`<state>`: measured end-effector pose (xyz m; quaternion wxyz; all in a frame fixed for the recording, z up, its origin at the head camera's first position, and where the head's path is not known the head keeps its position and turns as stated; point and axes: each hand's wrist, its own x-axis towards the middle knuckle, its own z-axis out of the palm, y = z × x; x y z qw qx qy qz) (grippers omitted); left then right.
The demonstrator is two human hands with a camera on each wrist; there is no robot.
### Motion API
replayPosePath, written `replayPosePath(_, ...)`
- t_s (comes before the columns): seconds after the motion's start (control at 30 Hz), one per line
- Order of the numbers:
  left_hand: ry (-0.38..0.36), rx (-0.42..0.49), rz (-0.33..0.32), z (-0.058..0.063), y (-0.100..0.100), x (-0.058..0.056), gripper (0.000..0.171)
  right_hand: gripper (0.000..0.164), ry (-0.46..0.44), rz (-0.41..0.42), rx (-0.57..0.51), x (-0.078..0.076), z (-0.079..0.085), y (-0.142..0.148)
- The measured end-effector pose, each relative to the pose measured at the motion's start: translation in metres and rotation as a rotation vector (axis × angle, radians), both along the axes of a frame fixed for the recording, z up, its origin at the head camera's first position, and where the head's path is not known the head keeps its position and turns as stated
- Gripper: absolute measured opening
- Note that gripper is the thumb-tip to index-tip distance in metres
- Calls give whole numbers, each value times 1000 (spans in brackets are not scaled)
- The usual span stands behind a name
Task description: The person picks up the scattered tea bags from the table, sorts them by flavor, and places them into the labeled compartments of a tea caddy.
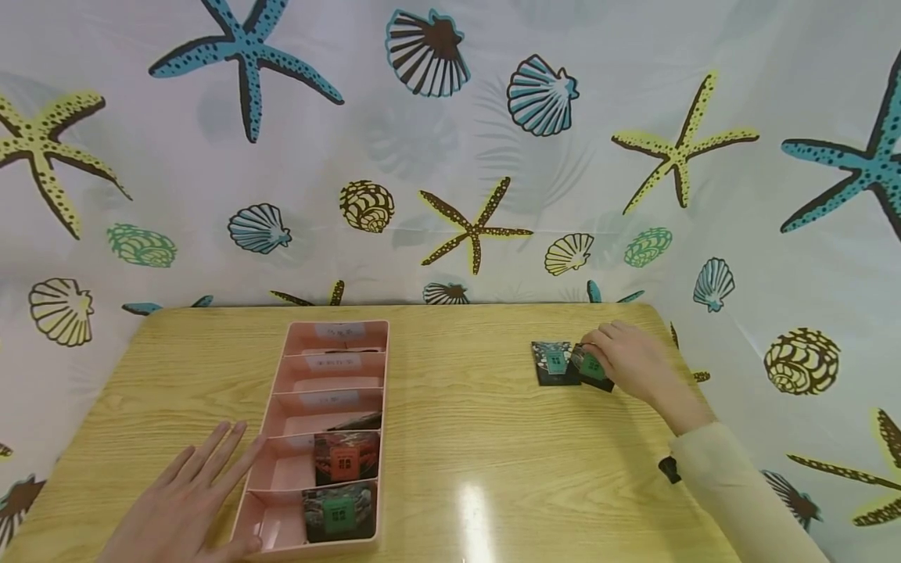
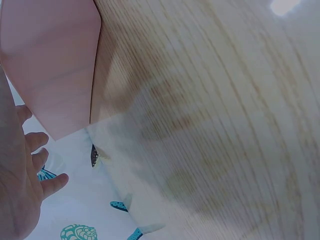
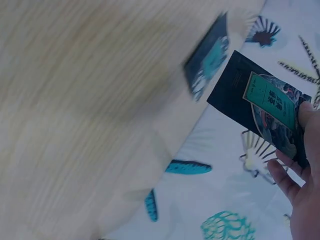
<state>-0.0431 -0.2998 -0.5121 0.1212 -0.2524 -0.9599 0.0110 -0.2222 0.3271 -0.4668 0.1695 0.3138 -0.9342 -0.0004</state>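
Note:
My right hand [image 1: 629, 361] pinches a dark tea packet with a green label [image 3: 267, 102] between thumb and fingers, at the right of the table. Beside it on the tabletop lies another dark tea packet [image 1: 555, 362] with a lighter green label. My left hand [image 1: 184, 493] rests with spread, straight fingers along the left side of a pink compartment box [image 1: 382, 469]; its thumb is by the near left corner. In the nearest compartment is a green-labelled packet [image 1: 339, 512], and in the one behind it a red-labelled packet [image 1: 346, 460].
The middle compartment holds a dark, thin packet [image 1: 357, 423] lying on a slant. Pale labels mark several compartments. A small black object [image 1: 669, 469] shows beside the right sleeve. The wooden table [image 1: 457, 422] ends at a patterned curtain [image 1: 479, 156] behind and to the sides.

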Motion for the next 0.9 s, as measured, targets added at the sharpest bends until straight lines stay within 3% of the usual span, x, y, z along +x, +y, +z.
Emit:
replayPosePath(0.47, 5, 11, -21, -1, -1, -2, 120, 11, 32, 185, -126, 16, 16, -71)
replayPosePath(0.9, -32, 3, -5, -1, 0, -2, 120, 11, 3, 406, -271, 43, 21, -143)
